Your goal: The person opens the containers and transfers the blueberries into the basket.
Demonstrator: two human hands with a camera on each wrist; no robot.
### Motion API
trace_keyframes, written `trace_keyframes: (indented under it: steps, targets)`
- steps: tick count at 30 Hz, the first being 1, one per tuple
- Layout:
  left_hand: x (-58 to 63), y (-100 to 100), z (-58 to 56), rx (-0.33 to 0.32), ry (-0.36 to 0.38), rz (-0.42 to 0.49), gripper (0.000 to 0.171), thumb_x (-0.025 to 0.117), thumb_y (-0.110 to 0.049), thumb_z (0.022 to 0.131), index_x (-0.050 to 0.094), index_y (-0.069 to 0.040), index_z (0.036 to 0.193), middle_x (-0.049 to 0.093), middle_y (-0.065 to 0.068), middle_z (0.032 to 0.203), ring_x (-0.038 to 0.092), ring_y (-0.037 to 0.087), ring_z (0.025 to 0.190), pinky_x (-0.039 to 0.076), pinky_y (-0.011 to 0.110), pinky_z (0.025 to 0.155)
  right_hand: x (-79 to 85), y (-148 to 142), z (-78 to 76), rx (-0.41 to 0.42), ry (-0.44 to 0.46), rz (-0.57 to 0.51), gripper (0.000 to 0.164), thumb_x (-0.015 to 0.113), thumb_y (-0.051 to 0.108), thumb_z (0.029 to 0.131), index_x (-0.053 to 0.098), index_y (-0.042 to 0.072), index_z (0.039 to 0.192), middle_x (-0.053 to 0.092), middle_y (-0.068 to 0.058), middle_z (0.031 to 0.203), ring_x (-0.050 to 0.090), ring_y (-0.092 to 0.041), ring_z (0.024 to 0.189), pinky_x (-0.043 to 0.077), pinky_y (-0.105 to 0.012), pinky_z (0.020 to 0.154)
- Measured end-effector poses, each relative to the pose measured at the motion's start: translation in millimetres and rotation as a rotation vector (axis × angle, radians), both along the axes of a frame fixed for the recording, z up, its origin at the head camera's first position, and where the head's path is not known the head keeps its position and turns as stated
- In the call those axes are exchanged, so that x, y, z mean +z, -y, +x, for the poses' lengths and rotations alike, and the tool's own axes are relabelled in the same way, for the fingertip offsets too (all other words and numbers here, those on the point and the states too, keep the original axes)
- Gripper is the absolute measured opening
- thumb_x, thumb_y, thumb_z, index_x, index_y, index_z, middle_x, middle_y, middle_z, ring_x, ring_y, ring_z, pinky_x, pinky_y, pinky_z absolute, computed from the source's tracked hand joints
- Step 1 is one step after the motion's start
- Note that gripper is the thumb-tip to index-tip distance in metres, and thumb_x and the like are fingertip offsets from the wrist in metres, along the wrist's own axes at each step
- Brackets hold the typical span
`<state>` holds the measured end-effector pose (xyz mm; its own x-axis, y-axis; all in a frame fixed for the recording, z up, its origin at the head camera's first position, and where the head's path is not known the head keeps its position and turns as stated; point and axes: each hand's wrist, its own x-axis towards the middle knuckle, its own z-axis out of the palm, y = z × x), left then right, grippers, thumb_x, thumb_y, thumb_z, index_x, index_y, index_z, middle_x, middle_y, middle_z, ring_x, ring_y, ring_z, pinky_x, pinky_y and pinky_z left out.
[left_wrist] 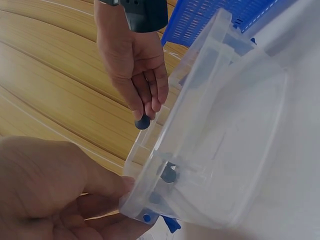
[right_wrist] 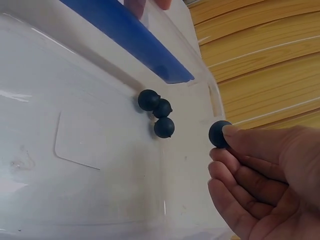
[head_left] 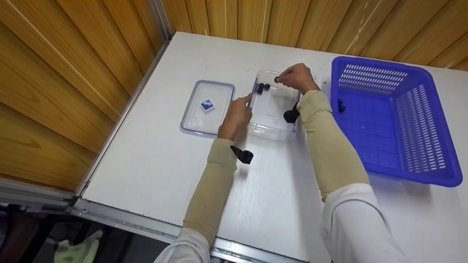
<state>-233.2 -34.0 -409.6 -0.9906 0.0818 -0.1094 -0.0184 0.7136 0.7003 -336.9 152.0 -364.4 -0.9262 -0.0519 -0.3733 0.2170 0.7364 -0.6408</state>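
My right hand [head_left: 298, 77] pinches a small dark ball [right_wrist: 218, 134] between thumb and fingertips, over the far end of a clear plastic container [head_left: 272, 109]. Three similar dark balls [right_wrist: 163, 127] lie together on the container's floor, near its far left corner; small nubs show on them in the right wrist view. With thumb and fingers, my left hand [head_left: 238, 115] grips the container's left rim, seen close up in the left wrist view. A blue clip strip [right_wrist: 130, 40] runs along that side.
Left of the container lies its clear lid [head_left: 195, 122] with a blue-and-white label [head_left: 207, 105]. A blue plastic basket [head_left: 448, 138] stands on the right, with two dark balls [head_left: 341, 108] at its left side. Wooden panelling [head_left: 248, 22] rises behind the white table [head_left: 146, 171].
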Motion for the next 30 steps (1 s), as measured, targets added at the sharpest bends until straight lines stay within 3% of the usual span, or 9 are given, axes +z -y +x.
trace_keyframes:
  steps: [5, 13, 22, 30]
  targets:
    - [-0.1, -1, -0.6, -0.001, 0.000, -0.012, 0.050, 0.048, -0.006, 0.093, 0.038, -0.013, 0.141, 0.046, 0.009, 0.137, 0.041, 0.020, 0.128, 0.031, 0.029, 0.105, 8.6, -11, -0.5, -0.043, 0.011, -0.077, 0.041, 0.063, 0.028, 0.087, 0.059, 0.009, 0.123, 0.057, -0.011, 0.123, 0.053, -0.021, 0.111, 0.042, -0.032, 0.095]
    - [-0.3, 0, -0.5, 0.005, 0.005, 0.000, 0.049, 0.047, -0.006, 0.093, 0.038, -0.013, 0.141, 0.046, 0.009, 0.138, 0.040, 0.020, 0.128, 0.034, 0.029, 0.103, 19.0, -26, 2.4, -0.084, -0.002, -0.174, 0.041, 0.065, 0.026, 0.086, 0.059, 0.008, 0.123, 0.057, -0.011, 0.123, 0.055, -0.019, 0.107, 0.039, -0.035, 0.099]
    - [-1.2, 3, 2.0, 0.016, -0.036, 0.020, 0.048, 0.047, -0.005, 0.093, 0.042, -0.016, 0.139, 0.047, 0.008, 0.136, 0.043, 0.018, 0.126, 0.035, 0.028, 0.101, 28.9, -46, 3.2, -0.124, 0.016, -0.257, 0.049, 0.068, 0.030, 0.083, 0.056, 0.010, 0.126, 0.055, -0.006, 0.122, 0.051, -0.022, 0.113, 0.036, -0.035, 0.102]
    - [-1.6, 4, 2.8, 0.027, -0.037, 0.029, 0.047, 0.048, -0.005, 0.092, 0.044, -0.017, 0.138, 0.049, 0.009, 0.135, 0.050, 0.018, 0.118, 0.042, 0.030, 0.092, 33.9, -80, 8.4, -0.162, -0.023, -0.300, 0.053, 0.071, 0.029, 0.080, 0.056, 0.006, 0.125, 0.058, -0.007, 0.119, 0.055, -0.018, 0.105, 0.037, -0.033, 0.101]
